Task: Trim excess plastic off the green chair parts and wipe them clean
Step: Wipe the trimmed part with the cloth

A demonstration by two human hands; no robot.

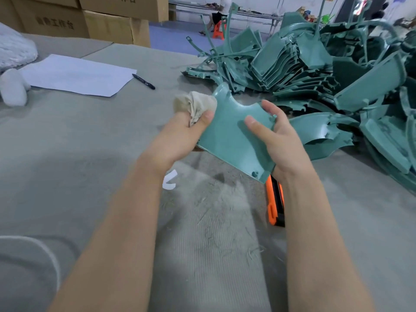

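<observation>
Between left hand and right hand, the part slants from near-right to far-left, each hand gripping an edge, the left also clutching the cloth beside the far tip

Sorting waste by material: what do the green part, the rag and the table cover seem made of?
The green part looks like moulded plastic, smooth with a satin sheen and moulded pegs. The rag seems soft beige cloth, crumpled into folds. The table cover looks like matt grey felt or carpet, finely ribbed; which one is unclear.
</observation>
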